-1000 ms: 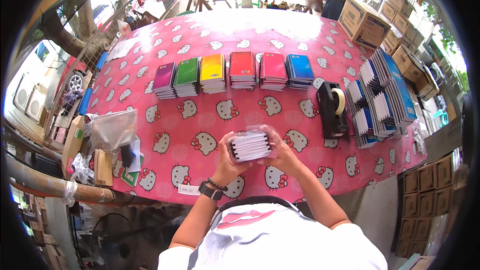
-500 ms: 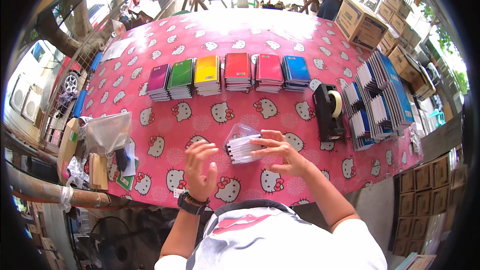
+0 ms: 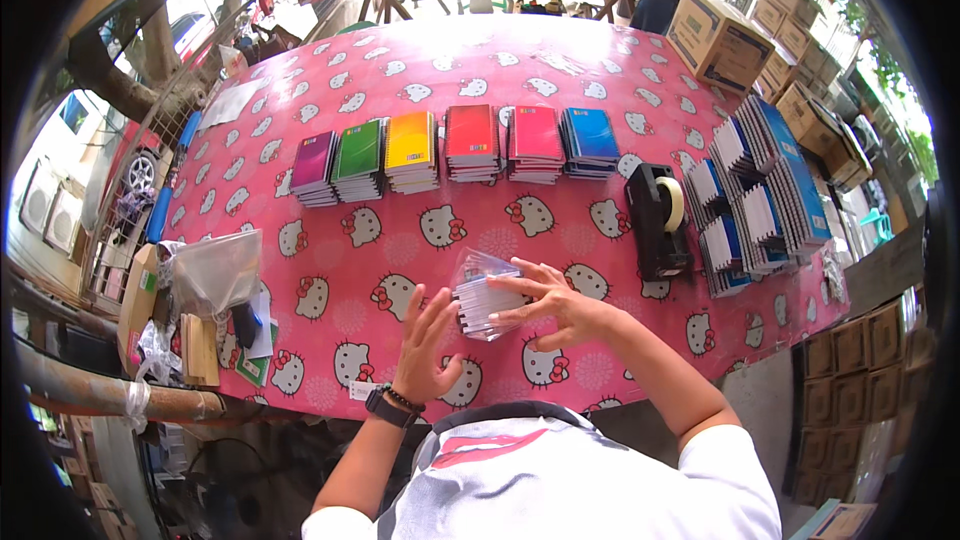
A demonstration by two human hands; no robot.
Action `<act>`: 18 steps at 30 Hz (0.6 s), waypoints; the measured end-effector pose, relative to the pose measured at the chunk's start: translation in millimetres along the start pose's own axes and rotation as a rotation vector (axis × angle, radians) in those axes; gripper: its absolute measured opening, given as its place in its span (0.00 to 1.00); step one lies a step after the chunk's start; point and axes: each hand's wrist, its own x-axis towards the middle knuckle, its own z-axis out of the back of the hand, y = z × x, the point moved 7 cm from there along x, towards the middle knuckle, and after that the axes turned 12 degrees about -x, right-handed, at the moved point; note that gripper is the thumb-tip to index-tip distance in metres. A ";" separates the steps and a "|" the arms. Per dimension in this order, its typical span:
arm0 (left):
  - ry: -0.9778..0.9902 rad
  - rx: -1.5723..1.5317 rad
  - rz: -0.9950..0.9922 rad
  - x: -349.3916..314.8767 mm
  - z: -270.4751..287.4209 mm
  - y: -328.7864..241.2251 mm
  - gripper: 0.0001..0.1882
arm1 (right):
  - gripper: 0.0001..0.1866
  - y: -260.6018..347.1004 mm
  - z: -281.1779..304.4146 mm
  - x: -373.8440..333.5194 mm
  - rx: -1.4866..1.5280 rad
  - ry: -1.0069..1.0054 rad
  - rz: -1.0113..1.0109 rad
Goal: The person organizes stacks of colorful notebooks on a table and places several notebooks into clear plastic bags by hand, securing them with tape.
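Note:
A stack of small spiral notebooks (image 3: 480, 308) stands on edge inside a clear plastic bag (image 3: 476, 264), whose loose end points away from me. The fingers of my right hand (image 3: 562, 306) are spread, with the tips resting on the bag's right side and top. Just left of the bundle is my left hand (image 3: 430, 352), fingers stretched and thumb apart, holding nothing; whether its fingertips touch the bag I cannot tell. Beyond the bundle stand stacks of spiral notebooks in a row, from purple (image 3: 313, 162), green and yellow to red (image 3: 472, 132), pink and blue (image 3: 590, 135).
A black tape dispenser (image 3: 656, 230) stands right of the bundle, beside piled blue notebooks (image 3: 785, 180). Clear plastic bags (image 3: 215, 270) lie at the left edge of the pink patterned tablecloth (image 3: 330, 355). A cardboard box (image 3: 715, 45) sits at the far right, near a person.
My left hand has moved slightly right and nearer me, its fingers straightening. My right hand has shifted a little left over the bundle, which has turned slightly.

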 end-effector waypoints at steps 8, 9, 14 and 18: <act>0.211 0.118 0.090 8.4 0.0 8.0 0.40 | 0.39 0.5 -1.6 5.1 -0.023 0.099 -0.006; 0.253 0.117 0.082 15.1 -2.9 6.4 0.40 | 0.38 2.0 -3.3 8.1 -0.027 0.099 0.015; 0.326 0.181 0.071 28.5 -8.8 1.2 0.39 | 0.25 -11.9 -4.1 15.2 0.326 0.051 0.009; 0.341 0.289 0.042 30.1 -11.5 -4.6 0.39 | 0.24 -62.2 -7.0 13.0 0.901 -0.192 -0.310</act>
